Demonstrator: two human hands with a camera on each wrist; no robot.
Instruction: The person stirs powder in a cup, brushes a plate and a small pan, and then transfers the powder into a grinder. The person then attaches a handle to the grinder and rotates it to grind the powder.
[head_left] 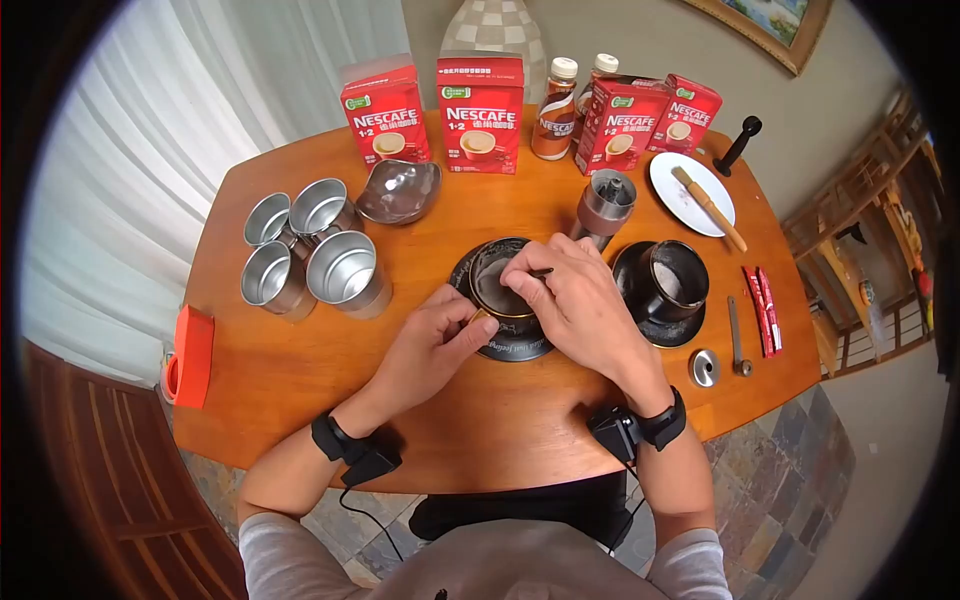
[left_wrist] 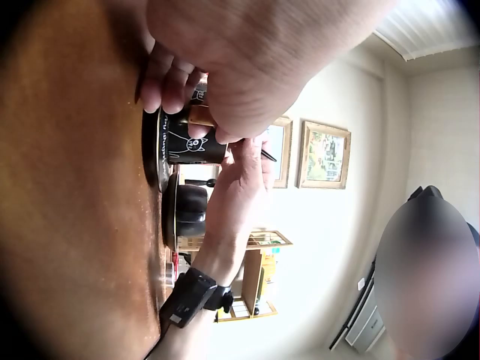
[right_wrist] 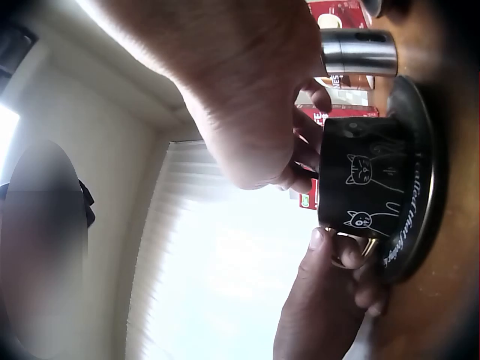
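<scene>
A black cup (right_wrist: 360, 176) with white cat drawings and a gold rim stands on a black saucer (right_wrist: 420, 187) with white lettering. My left hand (head_left: 440, 335) pinches the cup's gold handle (left_wrist: 200, 115) from the left, thumb near the rim. Over the cup's mouth, my right hand (head_left: 575, 300) pinches a thin dark stick-like utensil (head_left: 541, 272); its end pokes out past the fingers, and its lower part is hidden. Something greyish shows inside the cup. To the right, a second black cup (head_left: 675, 280) sits on its own saucer (head_left: 672, 335).
Several metal cups (head_left: 345, 270) and a dark bowl (head_left: 400, 192) are at left. A coffee grinder (head_left: 605, 205) stands behind my right hand. Red Nescafe boxes (head_left: 480, 125) line the back. At right lie a brush (head_left: 710, 210) on a white plate (head_left: 665, 180) and red sachets (head_left: 763, 310).
</scene>
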